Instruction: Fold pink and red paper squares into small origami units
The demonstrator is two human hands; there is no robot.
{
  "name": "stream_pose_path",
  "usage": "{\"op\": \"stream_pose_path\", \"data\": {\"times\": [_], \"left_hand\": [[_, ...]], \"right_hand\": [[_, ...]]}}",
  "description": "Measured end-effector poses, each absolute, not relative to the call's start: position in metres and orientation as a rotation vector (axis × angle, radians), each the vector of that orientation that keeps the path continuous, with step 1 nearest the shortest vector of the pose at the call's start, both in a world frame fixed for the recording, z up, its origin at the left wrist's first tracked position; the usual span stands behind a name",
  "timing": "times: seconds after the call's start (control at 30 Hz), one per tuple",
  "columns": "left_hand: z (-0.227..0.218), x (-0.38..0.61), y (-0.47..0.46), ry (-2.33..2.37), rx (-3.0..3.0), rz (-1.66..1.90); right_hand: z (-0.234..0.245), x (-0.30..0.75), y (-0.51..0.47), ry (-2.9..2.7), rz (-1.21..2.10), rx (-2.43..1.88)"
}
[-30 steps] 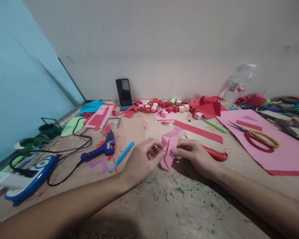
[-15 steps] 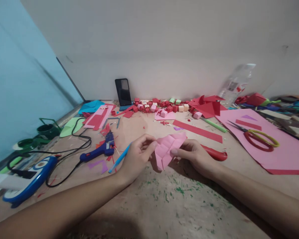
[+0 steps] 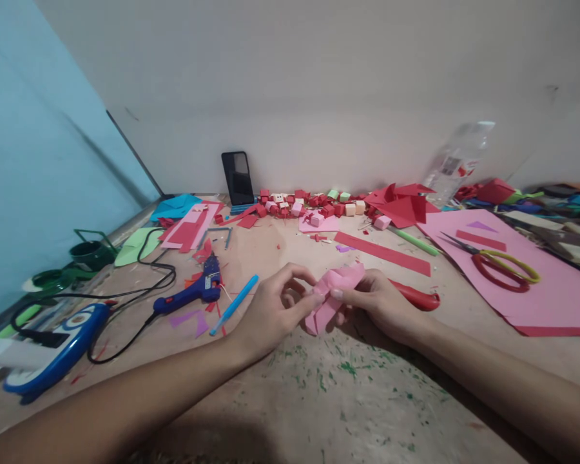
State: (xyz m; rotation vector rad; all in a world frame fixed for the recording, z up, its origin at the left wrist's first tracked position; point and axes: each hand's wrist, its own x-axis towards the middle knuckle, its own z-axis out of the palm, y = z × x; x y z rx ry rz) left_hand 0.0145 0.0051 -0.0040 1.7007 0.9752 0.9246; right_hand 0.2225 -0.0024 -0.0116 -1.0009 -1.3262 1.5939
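Note:
A creased piece of pink paper (image 3: 337, 281) is held between both hands above the middle of the table. My left hand (image 3: 283, 306) pinches its left side between thumb and curled fingers. Gripping the right side, my right hand (image 3: 374, 298) presses its thumb on the front, with the fingers mostly hidden behind. The paper is partly folded over, its lower corner pointing down. Left of my left hand lies a blue pen-like stick (image 3: 234, 305). A red-handled tool (image 3: 418, 297) rests just behind my right hand, partly covered by it.
A blue glue gun (image 3: 196, 290) with its black cable lies at left. Scissors (image 3: 505, 267) rest on pink sheets (image 3: 560, 296) at right. Small paper cubes (image 3: 297, 209), a propped phone (image 3: 238, 177) and a plastic bottle (image 3: 459, 164) line the back. Green scraps (image 3: 348, 368) dot the front.
The pink paper was spread flatter and now is bent over on itself. My left thumb and fingers have moved right, onto the paper's middle.

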Motion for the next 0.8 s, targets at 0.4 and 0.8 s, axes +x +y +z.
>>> {"op": "stream_pose_path", "data": {"times": [0.4, 0.8], "left_hand": [[-0.001, 0.017, 0.006, 0.930, 1.768, 0.862], [-0.009, 0.013, 0.009, 1.045, 1.696, 1.105]], "right_hand": [[-0.009, 0.226, 0.000, -1.403, 1.460, -0.982], [-0.024, 0.238, 0.006, -1.257, 1.752, -0.868]]}}
